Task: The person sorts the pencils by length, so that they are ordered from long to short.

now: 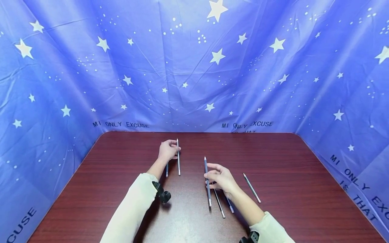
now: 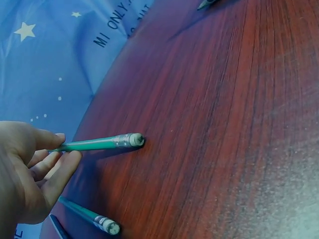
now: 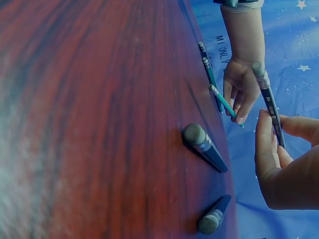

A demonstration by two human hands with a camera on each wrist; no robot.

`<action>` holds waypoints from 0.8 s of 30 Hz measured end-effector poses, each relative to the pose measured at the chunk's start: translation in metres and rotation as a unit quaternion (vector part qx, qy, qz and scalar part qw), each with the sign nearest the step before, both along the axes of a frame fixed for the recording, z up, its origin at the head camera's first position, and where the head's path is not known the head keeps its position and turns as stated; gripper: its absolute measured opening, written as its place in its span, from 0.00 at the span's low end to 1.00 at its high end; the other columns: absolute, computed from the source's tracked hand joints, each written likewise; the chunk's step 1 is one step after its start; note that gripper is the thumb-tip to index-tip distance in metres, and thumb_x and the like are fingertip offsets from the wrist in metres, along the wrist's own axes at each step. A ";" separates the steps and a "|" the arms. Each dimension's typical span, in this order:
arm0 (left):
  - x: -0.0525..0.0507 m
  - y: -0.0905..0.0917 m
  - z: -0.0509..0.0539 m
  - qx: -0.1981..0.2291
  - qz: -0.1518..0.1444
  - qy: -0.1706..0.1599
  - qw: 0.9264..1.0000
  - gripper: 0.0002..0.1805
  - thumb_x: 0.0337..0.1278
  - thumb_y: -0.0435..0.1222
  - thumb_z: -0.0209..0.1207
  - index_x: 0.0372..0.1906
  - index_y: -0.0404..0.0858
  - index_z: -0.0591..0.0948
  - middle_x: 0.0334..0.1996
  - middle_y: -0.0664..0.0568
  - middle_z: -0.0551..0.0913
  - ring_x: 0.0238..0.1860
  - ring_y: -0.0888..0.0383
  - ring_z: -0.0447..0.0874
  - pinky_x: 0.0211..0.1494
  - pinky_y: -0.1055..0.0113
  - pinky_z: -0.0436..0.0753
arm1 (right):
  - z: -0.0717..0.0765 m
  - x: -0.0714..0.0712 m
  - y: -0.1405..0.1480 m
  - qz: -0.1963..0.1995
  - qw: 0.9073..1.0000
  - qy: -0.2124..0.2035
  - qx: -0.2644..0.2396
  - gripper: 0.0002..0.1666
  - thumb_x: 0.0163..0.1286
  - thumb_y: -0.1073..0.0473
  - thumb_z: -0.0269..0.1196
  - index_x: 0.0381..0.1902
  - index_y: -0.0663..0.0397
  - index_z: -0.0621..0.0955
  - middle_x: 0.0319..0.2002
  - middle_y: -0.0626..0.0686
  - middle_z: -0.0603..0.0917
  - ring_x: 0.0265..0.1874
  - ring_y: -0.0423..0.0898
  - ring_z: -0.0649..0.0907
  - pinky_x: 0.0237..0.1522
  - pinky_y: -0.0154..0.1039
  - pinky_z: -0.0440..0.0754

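Observation:
My left hand (image 1: 168,151) pinches a green pencil (image 2: 102,144) between thumb and fingers, its eraser end pointing back toward me. Whether that end touches the table cannot be told. Beneath this hand lie another green pencil (image 2: 82,210) and a darker one (image 2: 59,227), partly hidden in the head view. With thumb and fingertips, my right hand (image 1: 223,179) holds a dark pencil (image 3: 271,107), tip pointing away and eraser raised toward the wrist camera. Two more dark pencils, one (image 1: 219,204) nearer the middle and one (image 1: 229,205) by the wrist, lie below it.
A single pencil (image 1: 252,188) lies slanted to the right of my right hand. The dark red wooden table (image 1: 121,189) ends at a far edge, where a blue star-printed curtain (image 1: 182,60) hangs round the back and sides.

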State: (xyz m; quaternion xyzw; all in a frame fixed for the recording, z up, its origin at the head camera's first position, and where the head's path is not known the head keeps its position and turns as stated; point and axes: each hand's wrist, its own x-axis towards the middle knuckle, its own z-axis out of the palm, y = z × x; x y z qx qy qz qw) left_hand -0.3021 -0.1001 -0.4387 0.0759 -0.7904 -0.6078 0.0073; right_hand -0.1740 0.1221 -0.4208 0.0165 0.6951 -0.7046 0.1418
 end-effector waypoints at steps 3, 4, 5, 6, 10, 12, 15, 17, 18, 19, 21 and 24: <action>-0.002 0.002 0.000 -0.006 -0.004 -0.006 1.000 0.22 0.47 0.25 0.63 0.52 0.30 0.76 0.29 0.48 0.78 0.19 0.62 0.76 0.25 0.63 0.86 | -0.001 0.000 0.001 0.001 1.000 0.000 -0.004 0.33 0.59 0.67 0.61 0.63 0.65 0.66 0.30 0.47 0.81 0.26 0.43 0.83 0.28 0.36 0.85; -0.002 0.002 0.000 -0.008 -0.007 -0.008 1.000 0.22 0.47 0.25 0.63 0.52 0.29 0.75 0.29 0.48 0.78 0.19 0.62 0.76 0.25 0.63 0.86 | -0.001 0.000 0.001 0.001 1.000 0.000 -0.005 0.34 0.59 0.67 0.61 0.63 0.65 0.66 0.30 0.47 0.81 0.26 0.43 0.83 0.28 0.36 0.85; -0.002 0.003 0.000 -0.007 -0.010 -0.010 1.000 0.22 0.47 0.25 0.63 0.52 0.29 0.75 0.29 0.48 0.78 0.19 0.61 0.77 0.25 0.63 0.86 | -0.001 0.000 0.001 0.000 1.000 -0.001 -0.006 0.34 0.59 0.67 0.61 0.63 0.65 0.66 0.30 0.47 0.81 0.26 0.42 0.83 0.28 0.36 0.85; -0.002 0.003 0.000 -0.009 -0.013 -0.013 1.000 0.22 0.48 0.25 0.63 0.51 0.29 0.75 0.29 0.46 0.79 0.19 0.61 0.77 0.25 0.63 0.86 | -0.001 -0.001 0.002 0.000 1.000 -0.001 -0.006 0.34 0.58 0.67 0.61 0.63 0.65 0.66 0.30 0.47 0.81 0.26 0.42 0.83 0.28 0.36 0.85; -0.003 0.004 0.000 -0.018 -0.018 -0.028 0.999 0.21 0.48 0.25 0.63 0.51 0.28 0.75 0.30 0.44 0.81 0.20 0.60 0.78 0.26 0.63 0.86 | -0.001 -0.001 0.002 -0.003 1.000 -0.001 -0.004 0.34 0.58 0.66 0.62 0.63 0.65 0.66 0.31 0.47 0.81 0.27 0.42 0.83 0.28 0.36 0.85; -0.004 0.005 -0.002 -0.024 -0.017 -0.035 0.999 0.21 0.48 0.25 0.63 0.50 0.28 0.75 0.31 0.44 0.82 0.21 0.61 0.78 0.26 0.63 0.86 | -0.001 -0.001 0.003 -0.002 1.000 -0.002 -0.006 0.34 0.58 0.66 0.62 0.63 0.65 0.66 0.31 0.47 0.81 0.27 0.43 0.83 0.29 0.36 0.86; -0.005 0.006 -0.004 -0.032 -0.019 -0.037 0.999 0.20 0.47 0.25 0.63 0.50 0.28 0.75 0.30 0.44 0.81 0.21 0.62 0.78 0.25 0.64 0.86 | -0.001 0.000 0.003 0.000 1.000 -0.004 -0.010 0.34 0.58 0.67 0.62 0.63 0.66 0.66 0.31 0.48 0.81 0.27 0.42 0.83 0.29 0.37 0.86; -0.005 0.006 -0.005 -0.041 -0.023 -0.035 0.998 0.21 0.48 0.26 0.64 0.50 0.28 0.75 0.31 0.44 0.82 0.21 0.62 0.78 0.25 0.65 0.85 | -0.001 0.000 0.004 0.001 1.000 -0.006 -0.012 0.35 0.58 0.67 0.62 0.63 0.66 0.66 0.31 0.47 0.81 0.26 0.41 0.83 0.29 0.36 0.86; -0.005 0.007 -0.005 -0.048 -0.026 -0.032 0.998 0.21 0.48 0.26 0.64 0.50 0.28 0.75 0.31 0.43 0.82 0.21 0.62 0.78 0.25 0.65 0.85 | -0.001 0.000 0.004 0.001 1.000 -0.007 -0.012 0.35 0.58 0.67 0.62 0.63 0.66 0.66 0.31 0.47 0.80 0.26 0.41 0.82 0.28 0.36 0.86; -0.005 0.007 -0.006 -0.052 -0.028 -0.030 0.998 0.21 0.48 0.27 0.64 0.50 0.28 0.75 0.31 0.43 0.82 0.21 0.62 0.78 0.25 0.66 0.85 | -0.001 0.000 0.004 0.001 1.000 -0.008 -0.013 0.35 0.58 0.68 0.62 0.63 0.66 0.66 0.31 0.46 0.80 0.25 0.40 0.82 0.28 0.35 0.86; -0.005 0.007 -0.006 -0.063 -0.032 -0.024 0.997 0.21 0.48 0.27 0.64 0.50 0.28 0.75 0.32 0.42 0.82 0.21 0.62 0.79 0.25 0.66 0.85 | -0.002 -0.001 0.004 0.001 1.000 -0.010 -0.014 0.35 0.57 0.68 0.63 0.63 0.66 0.66 0.29 0.45 0.79 0.25 0.39 0.82 0.28 0.35 0.85; -0.005 0.007 -0.006 -0.082 -0.034 -0.020 0.996 0.22 0.48 0.28 0.65 0.50 0.28 0.75 0.33 0.42 0.82 0.22 0.62 0.79 0.25 0.67 0.85 | -0.002 -0.001 0.004 0.001 1.000 -0.011 -0.014 0.35 0.57 0.68 0.63 0.63 0.66 0.66 0.28 0.44 0.78 0.24 0.39 0.81 0.27 0.34 0.85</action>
